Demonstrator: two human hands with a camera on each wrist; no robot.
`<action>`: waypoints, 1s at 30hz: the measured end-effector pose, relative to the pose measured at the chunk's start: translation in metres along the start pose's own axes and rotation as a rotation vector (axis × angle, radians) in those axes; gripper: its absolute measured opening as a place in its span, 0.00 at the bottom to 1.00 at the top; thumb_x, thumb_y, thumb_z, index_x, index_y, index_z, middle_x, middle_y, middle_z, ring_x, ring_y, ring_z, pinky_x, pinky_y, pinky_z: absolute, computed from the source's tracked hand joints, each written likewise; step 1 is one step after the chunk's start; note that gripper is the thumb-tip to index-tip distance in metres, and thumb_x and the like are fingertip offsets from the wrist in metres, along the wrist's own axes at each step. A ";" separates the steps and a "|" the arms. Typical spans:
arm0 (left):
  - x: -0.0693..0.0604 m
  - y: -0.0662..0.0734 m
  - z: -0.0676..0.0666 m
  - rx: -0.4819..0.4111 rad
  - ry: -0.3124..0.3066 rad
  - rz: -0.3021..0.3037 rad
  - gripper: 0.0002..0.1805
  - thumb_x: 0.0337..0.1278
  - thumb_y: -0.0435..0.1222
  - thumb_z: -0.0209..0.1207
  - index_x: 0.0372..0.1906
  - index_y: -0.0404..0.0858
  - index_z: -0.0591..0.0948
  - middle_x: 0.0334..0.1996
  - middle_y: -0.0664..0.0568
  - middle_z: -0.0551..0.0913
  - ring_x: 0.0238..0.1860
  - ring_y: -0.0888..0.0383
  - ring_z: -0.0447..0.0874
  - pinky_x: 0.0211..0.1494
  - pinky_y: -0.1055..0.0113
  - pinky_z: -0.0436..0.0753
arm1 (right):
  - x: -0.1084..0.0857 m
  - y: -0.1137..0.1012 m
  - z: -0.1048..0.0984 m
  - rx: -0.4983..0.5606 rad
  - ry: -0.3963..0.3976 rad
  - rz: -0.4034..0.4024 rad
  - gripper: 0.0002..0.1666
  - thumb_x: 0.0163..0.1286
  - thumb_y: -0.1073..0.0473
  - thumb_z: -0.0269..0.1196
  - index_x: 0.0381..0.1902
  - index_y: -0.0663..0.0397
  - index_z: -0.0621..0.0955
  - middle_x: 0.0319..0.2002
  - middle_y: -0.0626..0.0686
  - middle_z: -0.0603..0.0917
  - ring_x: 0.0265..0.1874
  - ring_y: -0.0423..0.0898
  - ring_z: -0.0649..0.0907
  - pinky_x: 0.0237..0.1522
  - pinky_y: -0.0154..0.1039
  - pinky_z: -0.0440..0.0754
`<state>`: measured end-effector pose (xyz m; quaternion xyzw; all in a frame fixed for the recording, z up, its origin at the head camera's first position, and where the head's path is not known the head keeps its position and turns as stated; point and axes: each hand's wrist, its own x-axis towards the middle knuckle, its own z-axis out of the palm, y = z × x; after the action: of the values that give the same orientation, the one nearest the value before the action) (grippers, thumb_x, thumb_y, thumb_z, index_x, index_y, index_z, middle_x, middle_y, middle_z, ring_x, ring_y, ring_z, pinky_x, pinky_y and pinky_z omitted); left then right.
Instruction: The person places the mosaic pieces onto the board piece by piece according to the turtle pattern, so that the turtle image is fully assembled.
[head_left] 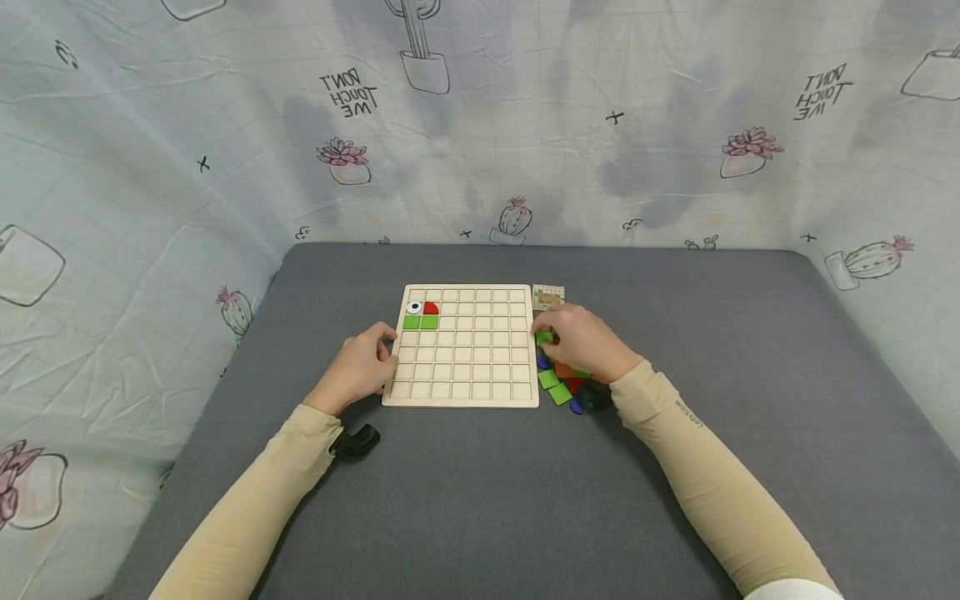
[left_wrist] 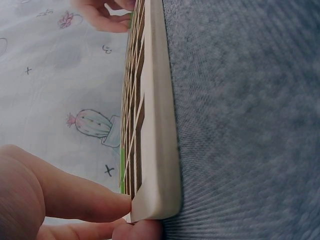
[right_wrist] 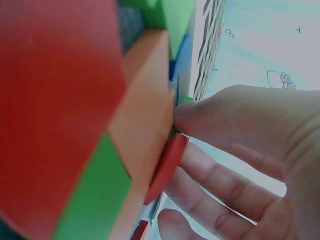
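At the left, the person's left hand (head_left: pixel 360 365) pinches the rim of the pale board (head_left: pixel 480 371), thumb above and fingers at the side; the board, smooth and wood-like with rounded edges, lies flat on the ribbed grey tabletop (head_left: pixel 450 500). Near its upper left corner four cells are filled: a white disc with a black centre (head_left: pixel 414 307), a red quarter-round (head_left: pixel 431 308) beside it, and two square green pieces (head_left: pixel 421 322) below; every other cell of the raised grid is bare, so by my reading little is laid out. Just past the right edge sits a small printed card (head_left: pixel 548 297); below it a green tile (head_left: pixel 543 337) appears pinched between the right hand's (head_left: pixel 577 337) thumb and fingers, over loose flat pieces (head_left: pixel 560 394), glossy red, orange, green and blue, not yet placed
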<state>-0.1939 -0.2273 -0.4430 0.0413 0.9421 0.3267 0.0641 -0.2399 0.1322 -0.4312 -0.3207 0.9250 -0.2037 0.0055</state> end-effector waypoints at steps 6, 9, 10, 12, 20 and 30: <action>0.001 0.000 -0.001 -0.006 -0.006 -0.004 0.21 0.70 0.31 0.53 0.64 0.30 0.73 0.32 0.45 0.76 0.22 0.55 0.77 0.25 0.64 0.82 | 0.003 -0.002 -0.003 0.045 0.054 -0.052 0.12 0.68 0.66 0.69 0.49 0.58 0.90 0.49 0.58 0.88 0.42 0.53 0.87 0.33 0.40 0.77; 0.001 0.000 -0.001 -0.002 -0.005 -0.007 0.21 0.70 0.31 0.53 0.65 0.30 0.73 0.32 0.45 0.76 0.22 0.55 0.77 0.25 0.64 0.82 | 0.005 -0.006 -0.002 0.066 0.065 -0.070 0.13 0.69 0.64 0.69 0.50 0.56 0.90 0.47 0.56 0.87 0.40 0.51 0.85 0.34 0.41 0.77; 0.000 0.000 -0.001 -0.001 -0.005 -0.007 0.21 0.70 0.31 0.54 0.65 0.30 0.73 0.32 0.45 0.76 0.22 0.55 0.78 0.25 0.64 0.82 | 0.004 -0.008 -0.002 0.074 0.064 -0.073 0.13 0.69 0.64 0.69 0.50 0.56 0.89 0.46 0.55 0.86 0.36 0.49 0.83 0.35 0.41 0.77; 0.000 0.000 -0.001 0.003 -0.007 -0.007 0.21 0.71 0.31 0.54 0.65 0.30 0.73 0.32 0.45 0.76 0.21 0.55 0.78 0.25 0.64 0.82 | 0.005 -0.012 -0.002 0.079 0.063 -0.076 0.13 0.69 0.64 0.70 0.50 0.56 0.90 0.45 0.55 0.85 0.34 0.48 0.81 0.37 0.42 0.78; 0.000 0.001 -0.001 -0.004 -0.024 -0.012 0.21 0.72 0.31 0.52 0.66 0.31 0.72 0.33 0.44 0.76 0.21 0.55 0.78 0.26 0.63 0.83 | 0.018 -0.028 0.004 0.068 0.035 -0.083 0.11 0.68 0.64 0.69 0.48 0.55 0.89 0.42 0.52 0.85 0.38 0.48 0.83 0.42 0.42 0.81; -0.001 0.002 -0.001 -0.007 -0.020 -0.021 0.22 0.71 0.31 0.53 0.66 0.30 0.72 0.33 0.45 0.76 0.20 0.56 0.78 0.25 0.64 0.82 | 0.048 -0.057 0.020 0.106 -0.008 -0.154 0.11 0.69 0.65 0.66 0.48 0.54 0.88 0.44 0.50 0.85 0.37 0.45 0.83 0.43 0.40 0.81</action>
<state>-0.1934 -0.2265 -0.4407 0.0342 0.9406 0.3288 0.0772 -0.2415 0.0560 -0.4222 -0.3908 0.8855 -0.2509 0.0106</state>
